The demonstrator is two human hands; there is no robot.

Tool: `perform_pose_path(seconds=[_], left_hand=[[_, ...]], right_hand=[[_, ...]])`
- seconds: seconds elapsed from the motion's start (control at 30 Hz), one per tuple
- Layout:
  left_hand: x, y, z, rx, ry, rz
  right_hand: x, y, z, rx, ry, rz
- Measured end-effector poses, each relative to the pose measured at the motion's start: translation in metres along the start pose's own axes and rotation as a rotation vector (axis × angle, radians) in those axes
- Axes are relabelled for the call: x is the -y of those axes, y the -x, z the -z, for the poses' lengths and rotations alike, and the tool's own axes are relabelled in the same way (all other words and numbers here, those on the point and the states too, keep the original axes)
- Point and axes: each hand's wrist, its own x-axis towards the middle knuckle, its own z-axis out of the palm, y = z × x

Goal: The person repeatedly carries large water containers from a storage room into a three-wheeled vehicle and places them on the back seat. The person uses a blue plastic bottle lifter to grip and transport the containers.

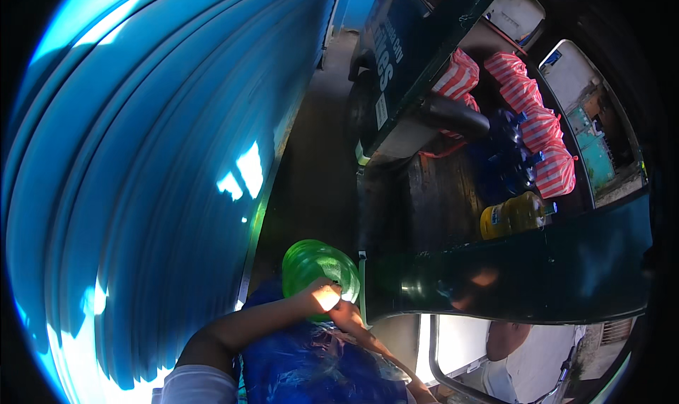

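A translucent green plastic jug [305, 268], rounded and ribbed, sits low in the middle of the view, in the narrow gap between a corrugated wall and an open vehicle. Both hands meet at its near side. The left hand [320, 295] lies over the jug's near edge, with a bright patch of sun across it, and its fingers look bent inward. The right hand [345, 315] is just beside and below it, at the same part of the jug. The overlap and glare hide the fingertips, so I cannot tell whether either hand is clasped around the jug or merely resting against it.

Directly below the hands is a large blue object [272, 365], partly covered by crinkled clear plastic film [332, 340]. A pale sleeve [200, 384] covers the upper left arm.

To the right of the jug runs a dark green vehicle panel [516, 273]. Beyond it stand a yellow jug [511, 216] with a blue cap, dark blue jugs [503, 139], and a row of red-and-white striped bags [543, 127] near a window opening. The blue corrugated wall [155, 177] fills the left side, with sunlit patches on it.
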Motion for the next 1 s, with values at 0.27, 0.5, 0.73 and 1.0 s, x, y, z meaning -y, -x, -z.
perform_pose_path(seconds=[0.27,0.5,0.73,1.0], left_hand=[[0.045,-0.131,0.103,0.289,-0.400,-0.115],[0.085,-0.214,0.148,0.295,-0.515,-0.369],[0.121,-0.363,0.166,0.326,-0.472,-0.564],[0.125,-0.480,0.164,0.446,-0.236,-0.735]], right_hand=[[0.034,-0.075,0.084,-0.310,-0.272,0.156],[0.073,-0.124,0.163,-0.314,-0.114,-0.059],[0.052,-0.195,0.258,-0.481,-0.289,-0.132],[0.031,-0.221,0.325,-0.671,-0.405,-0.271]])
